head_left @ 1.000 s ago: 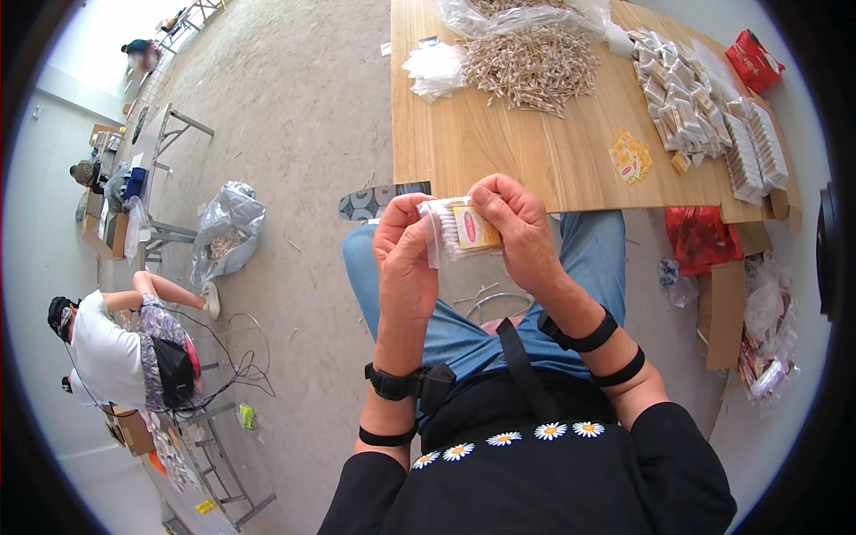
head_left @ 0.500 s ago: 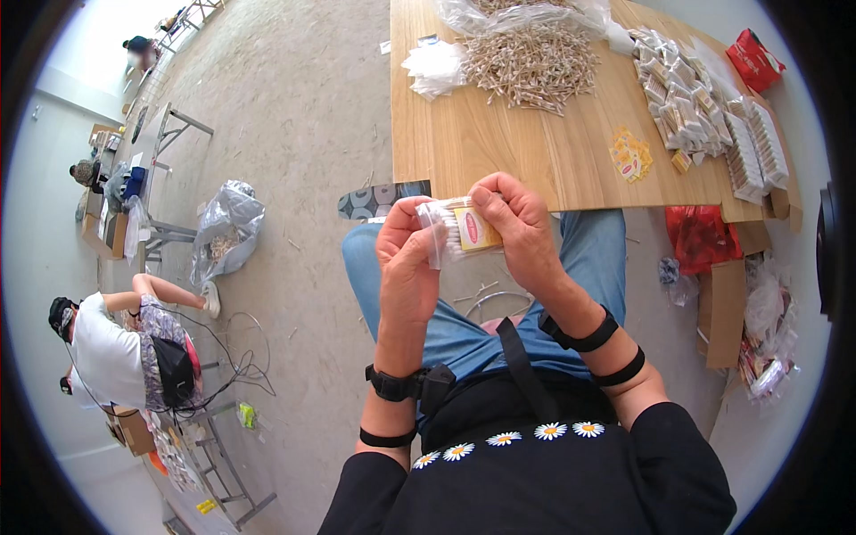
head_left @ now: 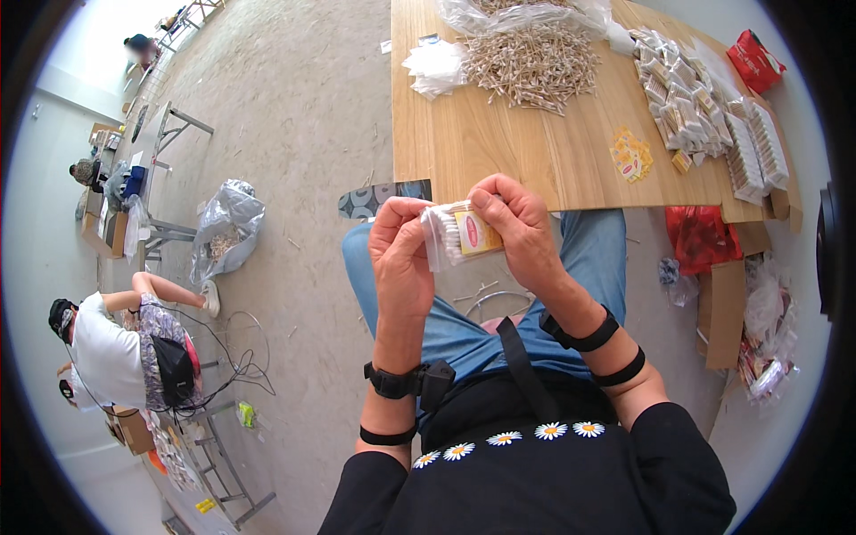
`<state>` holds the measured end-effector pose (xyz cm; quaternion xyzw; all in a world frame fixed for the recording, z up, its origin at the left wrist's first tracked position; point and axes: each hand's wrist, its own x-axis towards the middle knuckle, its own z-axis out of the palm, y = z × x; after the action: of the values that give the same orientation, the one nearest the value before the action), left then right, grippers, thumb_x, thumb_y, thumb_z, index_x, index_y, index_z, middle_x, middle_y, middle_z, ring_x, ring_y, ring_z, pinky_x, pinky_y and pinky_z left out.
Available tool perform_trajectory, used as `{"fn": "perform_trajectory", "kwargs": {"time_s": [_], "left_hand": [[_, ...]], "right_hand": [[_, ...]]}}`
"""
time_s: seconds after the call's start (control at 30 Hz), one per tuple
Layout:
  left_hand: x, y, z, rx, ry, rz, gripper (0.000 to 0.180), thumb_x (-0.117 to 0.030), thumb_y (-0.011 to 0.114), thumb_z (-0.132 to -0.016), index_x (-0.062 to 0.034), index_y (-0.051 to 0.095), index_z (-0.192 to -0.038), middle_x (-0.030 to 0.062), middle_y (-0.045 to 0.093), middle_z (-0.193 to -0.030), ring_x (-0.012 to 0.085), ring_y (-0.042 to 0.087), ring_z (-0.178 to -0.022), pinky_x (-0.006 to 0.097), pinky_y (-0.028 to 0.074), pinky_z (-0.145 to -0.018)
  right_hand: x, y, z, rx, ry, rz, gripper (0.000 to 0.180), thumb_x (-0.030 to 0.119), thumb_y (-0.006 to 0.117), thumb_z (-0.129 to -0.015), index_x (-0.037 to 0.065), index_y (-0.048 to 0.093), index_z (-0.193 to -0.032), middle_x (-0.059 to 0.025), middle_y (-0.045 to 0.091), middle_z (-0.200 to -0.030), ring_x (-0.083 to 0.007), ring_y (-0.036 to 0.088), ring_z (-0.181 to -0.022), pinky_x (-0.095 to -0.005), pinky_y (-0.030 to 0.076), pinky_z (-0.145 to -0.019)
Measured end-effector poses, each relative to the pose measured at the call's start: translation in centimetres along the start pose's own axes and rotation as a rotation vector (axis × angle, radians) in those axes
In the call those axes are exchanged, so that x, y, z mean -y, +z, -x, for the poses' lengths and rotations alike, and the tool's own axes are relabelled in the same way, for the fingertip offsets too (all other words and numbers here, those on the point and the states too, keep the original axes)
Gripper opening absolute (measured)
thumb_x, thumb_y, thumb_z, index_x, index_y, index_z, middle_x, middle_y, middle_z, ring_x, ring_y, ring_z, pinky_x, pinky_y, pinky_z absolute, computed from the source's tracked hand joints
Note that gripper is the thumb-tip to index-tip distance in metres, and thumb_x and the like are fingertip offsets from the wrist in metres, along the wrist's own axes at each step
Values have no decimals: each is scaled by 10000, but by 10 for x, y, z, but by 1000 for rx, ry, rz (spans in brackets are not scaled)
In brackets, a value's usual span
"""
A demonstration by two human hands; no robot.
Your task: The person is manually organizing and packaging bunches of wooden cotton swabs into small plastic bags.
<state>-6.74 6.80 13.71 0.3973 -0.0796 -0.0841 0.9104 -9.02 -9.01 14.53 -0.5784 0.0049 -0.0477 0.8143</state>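
Observation:
Above my lap, in front of the table's near edge, both hands hold a small clear zip bag of cotton swabs (head_left: 453, 237). White swab tips show through the plastic, and a yellow card with a red-and-white oval lies inside it. Thumb and fingers of my left hand (head_left: 403, 254) pinch the bag's zip end at the left. My right hand (head_left: 524, 234) grips the other end, its thumb over the card and hiding that edge.
On the wooden table (head_left: 499, 156) lie a heap of loose swabs (head_left: 532, 67), empty clear bags (head_left: 435, 68), yellow cards (head_left: 631, 155) and a pile of filled bags (head_left: 682, 98). Cardboard (head_left: 720, 312) stands at the lower right. Another person (head_left: 111, 352) sits at the left.
My left thumb and fingers have shifted slightly along the bag's zip end, and the bag has turned a little. My right hand keeps its grip with almost no movement.

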Motion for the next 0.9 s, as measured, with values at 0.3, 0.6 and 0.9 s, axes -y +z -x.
{"fn": "perform_trajectory", "kwargs": {"time_s": [0.3,0.6,0.9], "left_hand": [[2,-2,1,-21,-33,-8,97,-63,583,-944,-4,585,-1021,83,648,-990,128,643,-895,290,549,-828],[-2,3,0,-44,-73,-45,98,-24,573,-927,-1,588,-1021,63,646,-968,118,639,-872,269,539,-808],[-1,-3,1,-7,-61,-47,119,-50,572,-931,2,586,-1038,71,655,-983,125,647,-884,293,553,-819]], "right_hand": [[-1,0,0,-14,32,-39,200,181,546,-1015,10,596,-924,43,553,-790,-12,483,-737,-190,421,-638],[0,-1,-1,-23,63,-86,185,165,547,-1008,3,603,-935,28,587,-813,-16,526,-749,-186,452,-661],[-3,-1,-2,-2,52,-89,180,154,539,-1010,2,601,-938,29,590,-818,-12,523,-747,-184,452,-665]]}}
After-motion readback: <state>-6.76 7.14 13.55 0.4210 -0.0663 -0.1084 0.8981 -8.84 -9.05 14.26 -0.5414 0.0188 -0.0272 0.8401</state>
